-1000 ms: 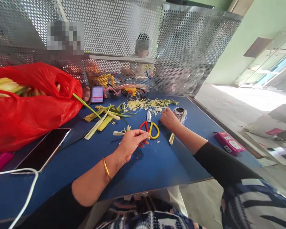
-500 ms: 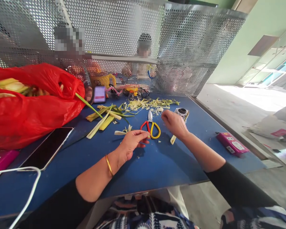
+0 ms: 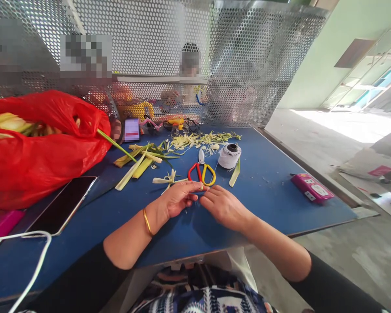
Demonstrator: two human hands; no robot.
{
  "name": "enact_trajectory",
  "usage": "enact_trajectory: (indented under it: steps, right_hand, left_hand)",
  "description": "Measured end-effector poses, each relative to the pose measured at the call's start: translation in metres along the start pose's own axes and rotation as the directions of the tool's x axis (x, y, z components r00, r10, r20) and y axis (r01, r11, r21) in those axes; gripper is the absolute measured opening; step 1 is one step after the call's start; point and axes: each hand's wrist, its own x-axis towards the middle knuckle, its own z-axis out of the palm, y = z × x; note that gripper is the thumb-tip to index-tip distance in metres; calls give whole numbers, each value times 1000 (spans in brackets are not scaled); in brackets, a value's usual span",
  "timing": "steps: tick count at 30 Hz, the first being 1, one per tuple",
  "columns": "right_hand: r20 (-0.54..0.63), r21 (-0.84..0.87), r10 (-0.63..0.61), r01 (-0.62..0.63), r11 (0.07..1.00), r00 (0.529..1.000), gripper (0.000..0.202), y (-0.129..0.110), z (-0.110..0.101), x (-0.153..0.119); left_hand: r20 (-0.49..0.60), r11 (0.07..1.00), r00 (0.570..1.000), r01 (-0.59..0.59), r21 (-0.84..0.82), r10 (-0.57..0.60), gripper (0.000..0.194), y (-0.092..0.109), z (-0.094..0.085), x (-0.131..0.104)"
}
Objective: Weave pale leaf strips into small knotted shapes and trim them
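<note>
Two hands meet above the surface (image 3: 263,193): fingers of the left hand (image 3: 180,198) pinch a pale bit (image 3: 201,186) by the handles of the scissors (image 3: 201,164); whether those of the right hand (image 3: 226,206) grip anything, I cannot tell. A light, steady pinch suits, clear of the thread spool (image 3: 228,161).

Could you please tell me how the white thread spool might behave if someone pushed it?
Standing on end, the white thread spool would probably slide under a low push. A push near the top might tip it, and its round side suggests it could then roll.
</note>
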Motion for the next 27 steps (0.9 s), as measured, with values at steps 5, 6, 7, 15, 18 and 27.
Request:
enact_trajectory:
  steps: [5,6,7,15,18,27]
  right_hand:
    - [-33,75,-114,116,990,993,32,-12,-2,0]
    - [-53,109,-87,92,990,995,30,-8,-5,-3]
    - [-77,143,-15,26,989,997,27,-1,-8,-5]
    - [151,203,977,-972,118,150,41,107,-14,-22]
    - [184,231,978,-971,59,103,46,121,-4,-22]
    - [58,72,998,-997,-20,-16,27,151,-50,-80]
  left_hand:
    - [21,994,996,90,-65,-89,16,2,0,0]
    - [-7,993,996,88,-82,-89,20,2,1,0]
    - [-33,992,996,83,-96,-86,23,3,2,-1]
    - [-77,993,995,55,-101,-63,21,1,5,-1]
    - [-86,994,994,54,-94,-62,23,1,4,0]
    - [-71,993,995,58,-103,-66,29,2,5,-1]
